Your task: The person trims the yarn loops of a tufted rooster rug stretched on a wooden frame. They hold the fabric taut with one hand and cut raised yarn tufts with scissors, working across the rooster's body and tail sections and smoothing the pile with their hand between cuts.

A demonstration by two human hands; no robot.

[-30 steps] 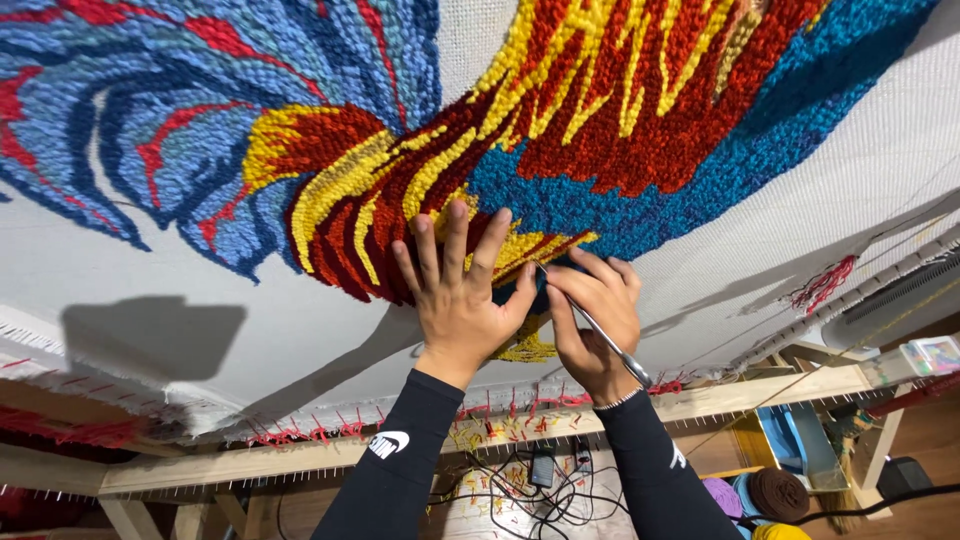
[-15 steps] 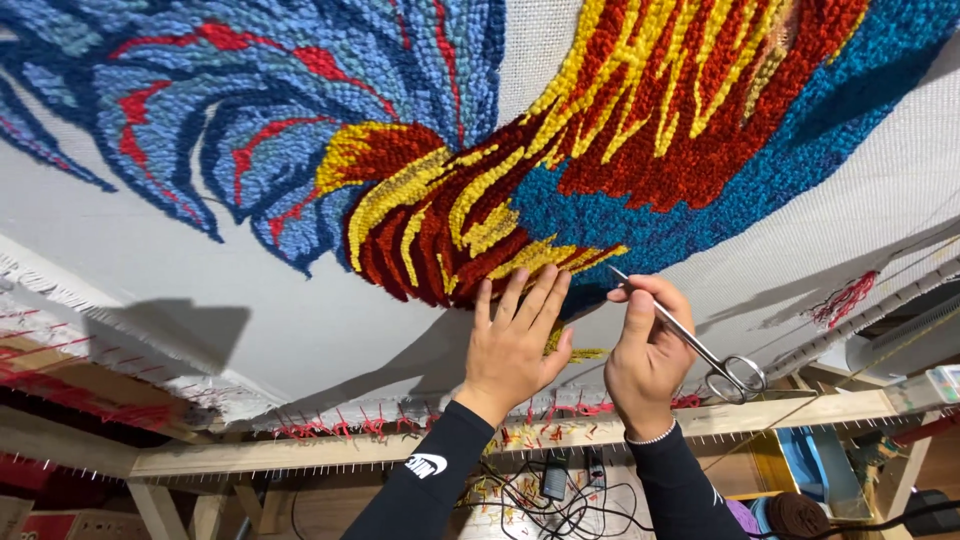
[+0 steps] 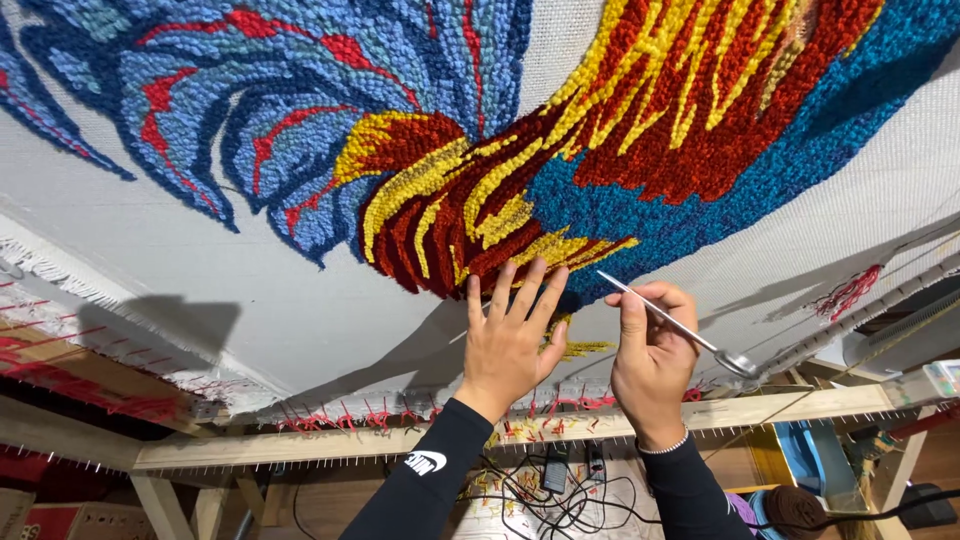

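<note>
A person's left hand (image 3: 508, 340) lies flat and fully open, fingers spread, against a tufted rug (image 3: 480, 170) stretched on a wooden frame (image 3: 560, 425), its fingertips touching the red and yellow yarn at the lower edge of the pattern. At three o'clock from it, just beside, the right hand (image 3: 650, 355) keeps a closed grip on a pair of slim metal scissors (image 3: 672, 322), blades shut and pointing toward ten o'clock at the blue pile, handles toward four o'clock. A loose tuft of yellow yarn (image 3: 572, 345) hangs between the two hands, and tangled black cables (image 3: 560, 495) lie below the frame at six o'clock.
</note>
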